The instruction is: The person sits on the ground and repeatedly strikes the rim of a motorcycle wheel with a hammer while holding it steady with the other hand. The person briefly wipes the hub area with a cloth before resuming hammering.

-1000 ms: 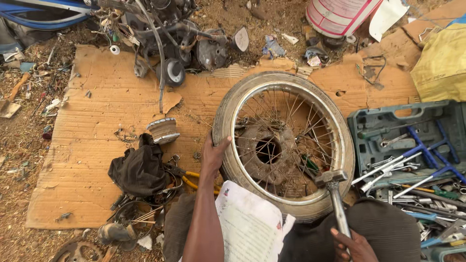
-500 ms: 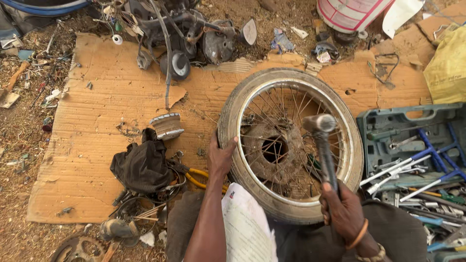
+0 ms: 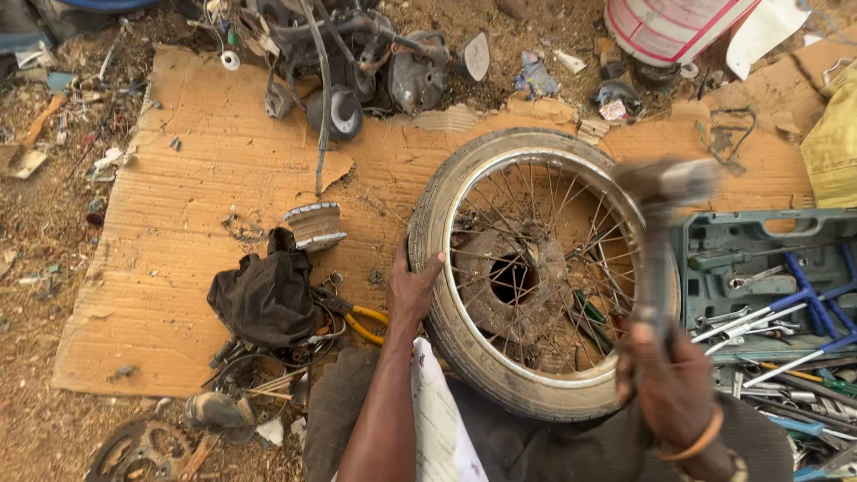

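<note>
At the right edge of the frame an open teal plastic tool case [image 3: 714,234] with moulded compartments holds a jumble of steel wrenches [image 3: 759,314], blue-handled tools [image 3: 817,299] and loose sockets, spilling toward the lower right corner. At centre right a spoked wheel [image 3: 536,272] lies flat on a sheet of worn, corrugated cardboard [image 3: 178,232]: a cracked, dusty tyre around a chrome rim, thin wire spokes running to a rusty, mud-caked hub. The left hand [image 3: 412,293] rests on the tyre's left side, fingers together and curled over the edge onto the rim. The right hand [image 3: 671,386], at lower right with a bangle at the wrist, has its fingers clamped around the handle of a hammer [image 3: 659,228], whose metal head is blurred above the wheel's right rim; whether it touches the rim cannot be told. Left of the wheel lie a crumpled black cloth [image 3: 263,299], yellow-handled pliers [image 3: 361,319] just beside it, and a small ribbed metal part [image 3: 314,225]. At the top centre sits a tangle of greasy engine parts and cables [image 3: 357,62] on bare dirt. A white and red plastic container [image 3: 665,25] stands at the upper right. A toothed rusty sprocket [image 3: 143,451] lies in the lower left corner, and a folded printed paper [image 3: 439,428] rests on the person's lap.
</note>
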{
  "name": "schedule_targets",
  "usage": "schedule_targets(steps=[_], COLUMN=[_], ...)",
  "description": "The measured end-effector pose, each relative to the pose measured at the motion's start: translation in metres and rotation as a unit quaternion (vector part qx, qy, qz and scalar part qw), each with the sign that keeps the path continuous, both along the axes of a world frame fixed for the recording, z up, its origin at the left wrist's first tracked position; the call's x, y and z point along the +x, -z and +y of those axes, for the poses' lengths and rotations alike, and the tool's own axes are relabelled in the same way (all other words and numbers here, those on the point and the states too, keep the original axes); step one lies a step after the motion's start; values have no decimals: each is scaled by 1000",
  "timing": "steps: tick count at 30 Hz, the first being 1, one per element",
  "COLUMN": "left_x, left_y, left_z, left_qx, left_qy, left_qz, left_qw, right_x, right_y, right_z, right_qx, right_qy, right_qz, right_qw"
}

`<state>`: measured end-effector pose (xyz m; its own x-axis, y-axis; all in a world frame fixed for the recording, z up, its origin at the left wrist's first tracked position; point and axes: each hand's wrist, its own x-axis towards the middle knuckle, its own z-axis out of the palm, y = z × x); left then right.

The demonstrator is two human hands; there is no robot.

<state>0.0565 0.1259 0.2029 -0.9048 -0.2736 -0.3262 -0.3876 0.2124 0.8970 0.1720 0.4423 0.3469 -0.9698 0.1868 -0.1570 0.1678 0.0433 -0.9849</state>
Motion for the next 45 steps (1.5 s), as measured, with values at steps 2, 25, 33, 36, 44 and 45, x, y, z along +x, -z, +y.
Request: schedule_targets(steps=[2, 25, 33, 36, 44, 45], left_x=[0, -1, -4, -3, -5, -5], left_y=[-1, 6, 11, 14, -7, -8], left_z=[0, 0, -1, 0, 0, 0], left_qx=[22, 7, -29, -45, 27, 18], left_qy=[-2, -12, -4, -2, -14, -19], left_qz=[-1, -14, -12, -11, 41, 32], left_qw=[1000, 1000, 1000, 999, 999, 999], right_x=[-3, -39, -20, -21, -28, -27], right_y=[-8, 32, 2, 8, 45, 39], right_z=[9, -14, 16, 12, -4, 1], right_qx=[-3, 160, 93, 122, 215, 170], right_qy=[-36, -68, -4, 0, -51, -42], right_qz=[111, -277, -219, -59, -345, -309], right_qw=[993, 945, 971, 991, 912, 935])
